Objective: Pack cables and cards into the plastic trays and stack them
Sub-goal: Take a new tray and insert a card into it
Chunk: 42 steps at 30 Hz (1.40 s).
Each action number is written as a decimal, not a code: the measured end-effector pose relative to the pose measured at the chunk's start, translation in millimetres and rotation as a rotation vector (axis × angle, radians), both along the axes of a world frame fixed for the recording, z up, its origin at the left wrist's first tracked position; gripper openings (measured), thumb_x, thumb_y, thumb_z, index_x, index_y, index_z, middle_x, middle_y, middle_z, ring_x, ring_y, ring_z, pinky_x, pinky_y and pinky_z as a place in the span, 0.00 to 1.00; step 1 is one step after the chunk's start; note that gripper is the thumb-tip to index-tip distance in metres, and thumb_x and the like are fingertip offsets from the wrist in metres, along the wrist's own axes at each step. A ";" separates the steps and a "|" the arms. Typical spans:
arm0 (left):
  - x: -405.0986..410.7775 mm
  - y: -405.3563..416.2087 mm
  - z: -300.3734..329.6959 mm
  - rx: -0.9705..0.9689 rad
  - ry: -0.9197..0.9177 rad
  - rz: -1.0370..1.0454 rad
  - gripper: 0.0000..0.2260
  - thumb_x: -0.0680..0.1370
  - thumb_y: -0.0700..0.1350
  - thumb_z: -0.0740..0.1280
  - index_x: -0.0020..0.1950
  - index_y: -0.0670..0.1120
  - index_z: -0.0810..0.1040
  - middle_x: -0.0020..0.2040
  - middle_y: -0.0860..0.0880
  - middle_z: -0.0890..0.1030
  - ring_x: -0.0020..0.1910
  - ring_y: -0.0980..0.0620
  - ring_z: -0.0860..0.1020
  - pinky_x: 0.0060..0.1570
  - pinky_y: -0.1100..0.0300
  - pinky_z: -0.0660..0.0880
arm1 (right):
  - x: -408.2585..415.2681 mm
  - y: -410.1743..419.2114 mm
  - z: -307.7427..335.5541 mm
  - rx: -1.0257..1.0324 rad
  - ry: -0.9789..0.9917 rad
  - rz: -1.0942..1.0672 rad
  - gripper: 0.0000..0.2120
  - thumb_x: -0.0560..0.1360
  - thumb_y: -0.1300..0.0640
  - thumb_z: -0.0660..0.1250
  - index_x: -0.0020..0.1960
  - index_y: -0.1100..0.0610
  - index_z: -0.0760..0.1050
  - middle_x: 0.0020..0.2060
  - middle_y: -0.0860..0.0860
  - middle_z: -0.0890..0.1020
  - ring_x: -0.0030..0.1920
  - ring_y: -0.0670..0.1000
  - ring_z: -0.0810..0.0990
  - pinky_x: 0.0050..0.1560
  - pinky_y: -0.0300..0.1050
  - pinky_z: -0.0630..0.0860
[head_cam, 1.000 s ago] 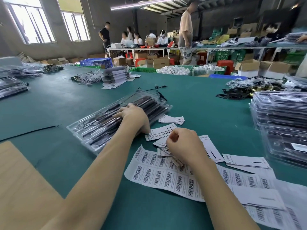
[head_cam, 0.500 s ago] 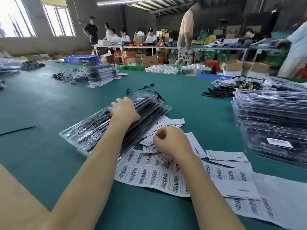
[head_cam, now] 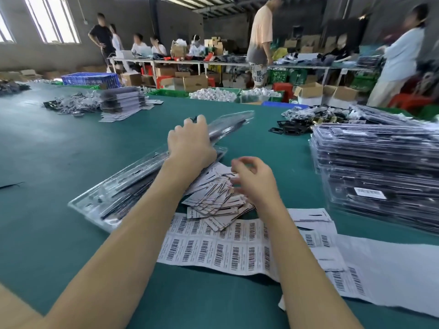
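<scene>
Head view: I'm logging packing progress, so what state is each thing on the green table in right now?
Top tray: lifted at its far end, tilted, gripped by left hand.
Lower tray: flat on the table, holding dark cables.
Right hand: above the cards, fingers curled; whether it holds a card is unclear.
Cards: loose, fanned heap.
Barcode sheet: flat, partly under cards.
Tray stack: piled at right.

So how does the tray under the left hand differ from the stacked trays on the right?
The tray lies single near the table's middle, tilted up at its far end where the left hand grips it; the stacked trays sit flat in a tall pile, untouched. One stacked tray shows a barcode label; the tray shows none. Both are clear plastic with dark contents.
</scene>
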State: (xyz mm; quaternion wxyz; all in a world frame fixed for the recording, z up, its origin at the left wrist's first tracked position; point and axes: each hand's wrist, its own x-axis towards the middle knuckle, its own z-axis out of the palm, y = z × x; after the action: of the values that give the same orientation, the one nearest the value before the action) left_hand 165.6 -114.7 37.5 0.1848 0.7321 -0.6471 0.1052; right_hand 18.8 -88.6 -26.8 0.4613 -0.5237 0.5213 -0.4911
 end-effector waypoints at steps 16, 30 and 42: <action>-94.3 31.2 -42.5 -0.124 -0.190 -0.403 0.28 0.70 0.41 0.71 0.66 0.48 0.63 0.58 0.47 0.71 0.57 0.44 0.71 0.55 0.53 0.69 | -130.7 15.6 33.6 0.096 -0.555 -0.248 0.25 0.72 0.70 0.60 0.68 0.56 0.65 0.56 0.61 0.76 0.42 0.60 0.84 0.40 0.50 0.84; -82.9 24.8 -43.0 -0.284 -0.243 -0.848 0.34 0.69 0.30 0.70 0.72 0.51 0.72 0.67 0.46 0.76 0.63 0.43 0.76 0.60 0.47 0.73 | -185.9 34.0 9.1 0.175 -0.971 0.150 0.34 0.76 0.39 0.67 0.74 0.58 0.68 0.66 0.67 0.76 0.63 0.71 0.78 0.63 0.65 0.76; -72.3 8.9 -60.3 -0.026 -0.140 -0.890 0.38 0.72 0.63 0.72 0.77 0.61 0.59 0.74 0.57 0.68 0.73 0.53 0.64 0.72 0.48 0.62 | -205.6 39.2 14.3 0.233 -0.390 -0.213 0.17 0.82 0.59 0.56 0.69 0.57 0.69 0.59 0.53 0.84 0.50 0.57 0.87 0.56 0.67 0.73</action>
State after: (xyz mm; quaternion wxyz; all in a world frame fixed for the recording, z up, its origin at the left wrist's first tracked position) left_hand 93.3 -105.8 -22.8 0.1770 0.3712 -0.9086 0.0730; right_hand -186.8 -49.4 -12.5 0.5560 -0.3043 0.5280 -0.5653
